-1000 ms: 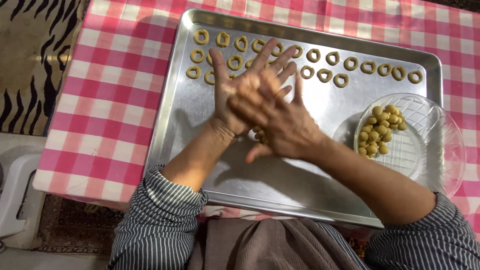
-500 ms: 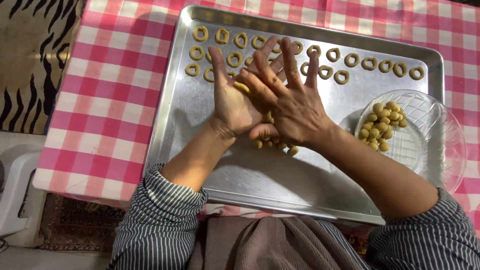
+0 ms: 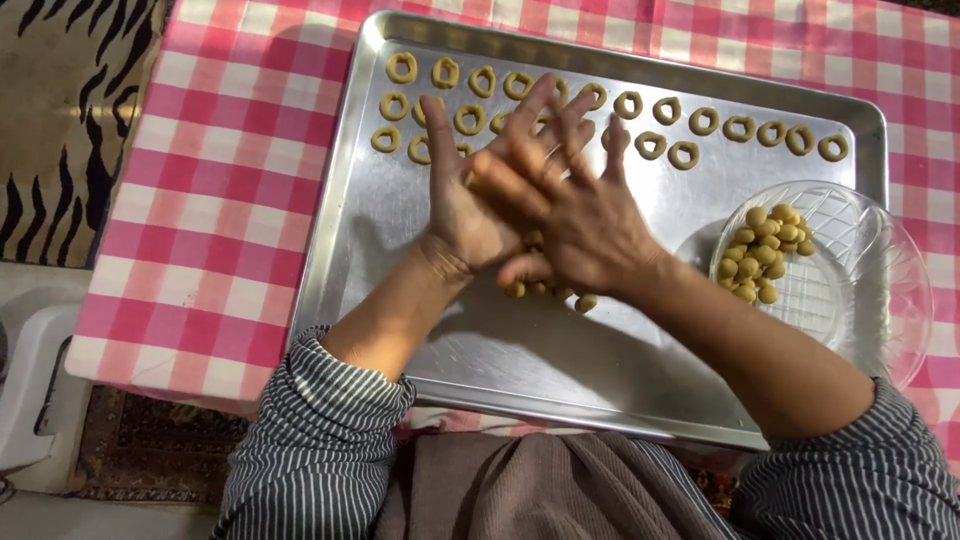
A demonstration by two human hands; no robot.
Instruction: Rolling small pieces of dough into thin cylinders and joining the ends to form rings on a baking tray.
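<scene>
Pressing palm against palm above the tray, the person's left hand [image 3: 462, 205] and right hand [image 3: 585, 225] meet with fingers straight and slightly fanned, the right laid crosswise over the left; a piece of pale dough between them is mostly hidden, so whether they grip it cannot be told. Both forearms come out of two grey-and-white striped sleeves [image 3: 320, 450]. Under the hands lies one rectangular silver metal baking tray [image 3: 520, 350], resting on a pink-and-white checked tablecloth [image 3: 200, 230]. Along the far part of the tray sit small ring-shaped pieces of tan dough [image 3: 703, 121] in two rough rows; about twenty show, though the hands cover some, so the full count cannot be told. Just below the hands a cluster of small round tan dough balls [image 3: 548, 290] lies on the bare metal, four or five showing, the rest hidden beneath the right hand. At the tray's right end stands one clear, patterned glass bowl [image 3: 870, 290], overhanging the rim, holding a heap of roughly twenty more small round dough balls [image 3: 765, 250] gathered to its left side. Off the table's left edge a black-and-tan zebra-striped rug [image 3: 60, 120] covers the floor, with a white plastic object [image 3: 30, 380] beside it.
</scene>
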